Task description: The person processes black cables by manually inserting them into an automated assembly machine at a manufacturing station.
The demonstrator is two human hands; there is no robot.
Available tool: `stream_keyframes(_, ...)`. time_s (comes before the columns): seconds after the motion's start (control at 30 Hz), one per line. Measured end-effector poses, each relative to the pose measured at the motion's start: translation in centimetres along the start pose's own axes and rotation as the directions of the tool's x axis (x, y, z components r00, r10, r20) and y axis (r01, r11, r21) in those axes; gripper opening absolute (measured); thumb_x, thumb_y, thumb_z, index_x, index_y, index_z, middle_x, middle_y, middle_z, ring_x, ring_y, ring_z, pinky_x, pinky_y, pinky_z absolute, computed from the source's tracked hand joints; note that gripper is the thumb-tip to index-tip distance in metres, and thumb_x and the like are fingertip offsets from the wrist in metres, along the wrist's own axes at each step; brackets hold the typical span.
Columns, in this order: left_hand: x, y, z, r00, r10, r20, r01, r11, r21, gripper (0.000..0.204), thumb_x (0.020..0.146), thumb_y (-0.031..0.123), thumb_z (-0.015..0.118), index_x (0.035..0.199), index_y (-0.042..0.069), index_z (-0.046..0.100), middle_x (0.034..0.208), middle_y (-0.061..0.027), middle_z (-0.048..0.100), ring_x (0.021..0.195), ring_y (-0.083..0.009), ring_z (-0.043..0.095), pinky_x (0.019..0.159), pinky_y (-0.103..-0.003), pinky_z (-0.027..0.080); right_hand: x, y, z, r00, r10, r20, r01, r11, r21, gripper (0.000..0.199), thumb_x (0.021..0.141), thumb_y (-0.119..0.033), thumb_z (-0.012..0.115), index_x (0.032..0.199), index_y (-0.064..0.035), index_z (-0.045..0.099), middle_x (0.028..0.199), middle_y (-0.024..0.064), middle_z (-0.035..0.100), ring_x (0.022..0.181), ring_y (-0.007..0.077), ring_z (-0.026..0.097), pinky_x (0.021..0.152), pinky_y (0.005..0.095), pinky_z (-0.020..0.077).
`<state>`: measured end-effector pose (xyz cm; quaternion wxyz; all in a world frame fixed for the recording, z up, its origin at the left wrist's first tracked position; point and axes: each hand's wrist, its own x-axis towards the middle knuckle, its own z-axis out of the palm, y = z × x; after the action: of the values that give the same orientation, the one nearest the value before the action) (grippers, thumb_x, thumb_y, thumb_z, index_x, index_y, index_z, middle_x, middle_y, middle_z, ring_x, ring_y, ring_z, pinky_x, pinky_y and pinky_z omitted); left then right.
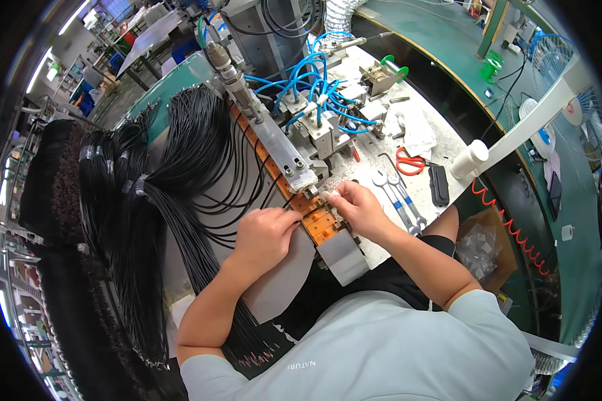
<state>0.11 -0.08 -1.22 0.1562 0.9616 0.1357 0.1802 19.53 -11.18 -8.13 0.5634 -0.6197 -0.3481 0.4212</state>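
Note:
My left hand is closed at the left edge of an orange fixture rail, its fingertips pinched on a thin black cable that lies across the rail. On the rail's other side, my right hand is closed too, thumb and fingers together just below the tip of a metal machine arm. Something small and pale shows at those fingertips, too small to name. Further up the rail, several black cables run in from the left.
Large bundles of black cables hang at the left. Blue air hoses loop over the machine. Red-handled scissors, wrenches and a black case lie to the right. A white post and a fan stand beyond.

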Motion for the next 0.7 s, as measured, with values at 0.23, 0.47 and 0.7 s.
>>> stream_keyframes(0.23,-0.2,0.3,0.3,0.999,0.027,0.033,-0.029,0.998,0.050,0.016,0.077,0.009,0.067,0.093,0.010,0.070,0.078,-0.0062,0.065,0.072,-0.0259,0.062,0.067,-0.037,0.047,0.1,0.2,-0.1,0.999,0.048,0.013,-0.046,0.994,-0.103,0.021,0.098,-0.023,0.061,0.091,-0.0044,0.056,0.067,-0.0047,0.049,0.060,0.0033,0.043,0.050,0.0232,0.0329)
stream_keyframes(0.47,0.7,1.5,-2.4,0.999,0.022,0.027,-0.021,1.000,-0.023,0.015,0.077,0.007,0.071,0.091,0.007,0.070,0.086,-0.0100,0.068,0.075,-0.0280,0.064,0.072,-0.037,0.051,-0.5,-1.0,0.3,0.981,0.183,-0.062,-0.171,0.972,0.161,0.020,0.098,-0.022,0.060,0.090,-0.0040,0.056,0.068,-0.0038,0.049,0.061,0.0042,0.044,0.052,0.0225,0.0351)
stream_keyframes(0.7,-2.8,-3.8,-13.0,0.767,-0.374,-0.521,0.352,0.924,-0.146,0.019,0.080,0.009,0.077,0.097,0.004,0.069,0.099,-0.0056,0.069,0.090,-0.0157,0.063,0.079,-0.027,0.050,-6.6,-3.9,1.6,0.900,-0.432,-0.066,0.421,0.897,-0.136,0.010,0.094,-0.010,0.062,0.094,-0.0012,0.057,0.069,-0.0009,0.053,0.059,0.0055,0.048,0.054,0.0225,0.0391)
